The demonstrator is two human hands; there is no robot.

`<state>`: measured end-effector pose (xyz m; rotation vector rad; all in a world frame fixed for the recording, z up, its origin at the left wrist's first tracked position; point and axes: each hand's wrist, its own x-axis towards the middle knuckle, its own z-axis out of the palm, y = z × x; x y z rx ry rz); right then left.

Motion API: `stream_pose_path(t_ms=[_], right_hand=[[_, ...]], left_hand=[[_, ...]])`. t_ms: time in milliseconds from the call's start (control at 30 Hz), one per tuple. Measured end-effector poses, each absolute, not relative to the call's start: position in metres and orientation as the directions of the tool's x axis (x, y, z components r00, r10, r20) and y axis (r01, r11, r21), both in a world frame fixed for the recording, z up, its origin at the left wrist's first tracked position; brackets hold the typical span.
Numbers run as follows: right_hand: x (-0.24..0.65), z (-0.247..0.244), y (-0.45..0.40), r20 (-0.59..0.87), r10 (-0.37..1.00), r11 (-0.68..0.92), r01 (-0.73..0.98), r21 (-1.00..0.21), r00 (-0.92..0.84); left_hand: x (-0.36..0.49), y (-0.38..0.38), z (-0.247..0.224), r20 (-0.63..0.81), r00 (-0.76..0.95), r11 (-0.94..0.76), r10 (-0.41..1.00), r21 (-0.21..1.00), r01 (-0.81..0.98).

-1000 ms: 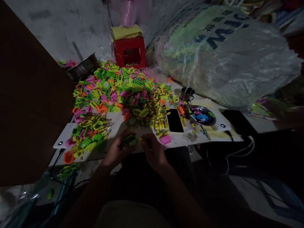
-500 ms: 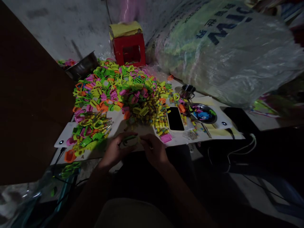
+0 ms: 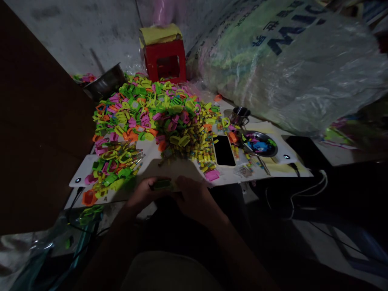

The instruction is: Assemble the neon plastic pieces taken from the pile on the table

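Note:
At the near edge of the white table, my left hand (image 3: pixel 144 195) is closed around a small green plastic piece (image 3: pixel 163 184), which looks dark in the shadow. My right hand (image 3: pixel 195 198) meets it from the other side, fingers closed at the piece's right end and hiding that end. Just beyond my hands spreads a big heap of green, yellow, pink and orange plastic pieces (image 3: pixel 130 109). Small yellow tube-like parts (image 3: pixel 203 151) lie at the heap's right side. A lone pink piece (image 3: pixel 212 174) rests near the table edge, right of my right hand.
To the right are a phone (image 3: pixel 224 150), a metal cup (image 3: pixel 240 116) and a metal dish (image 3: pixel 260 144) with coloured bits. A red box (image 3: pixel 148 60) and a large plastic sack (image 3: pixel 291 76) stand behind. A metal pot (image 3: pixel 104 83) tilts at back left. White devices with cables flank the table.
My right hand has turned over and moved closer to my left, covering more of the green piece's right end. The piece has tilted in my left hand. The heap looks unchanged.

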<state>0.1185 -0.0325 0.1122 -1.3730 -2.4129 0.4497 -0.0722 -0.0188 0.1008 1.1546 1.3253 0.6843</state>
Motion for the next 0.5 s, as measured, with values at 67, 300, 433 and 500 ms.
stream_pose_path(t_ms=[67,300,433,500], right_hand=[[0.114,0.112,-0.032,0.027,0.872,0.461,0.803,-0.377,-0.488],[0.097,0.091,-0.021,0.036,0.858,0.475,0.765,-0.435,-0.512],[0.085,0.074,0.011,0.164,0.884,0.460,0.759,-0.461,-0.437],[0.079,0.065,0.031,0.232,0.889,0.458,0.771,-0.443,-0.396]], left_hand=[[-0.077,-0.018,0.097,-0.418,0.205,0.363,0.885,0.895,0.258],[-0.095,-0.015,0.103,-0.397,0.282,0.317,0.873,0.903,0.289],[-0.115,0.000,0.120,-0.125,-0.046,0.131,0.991,0.859,0.496],[-0.134,0.012,0.126,0.067,-0.250,0.101,0.966,0.793,0.601]])
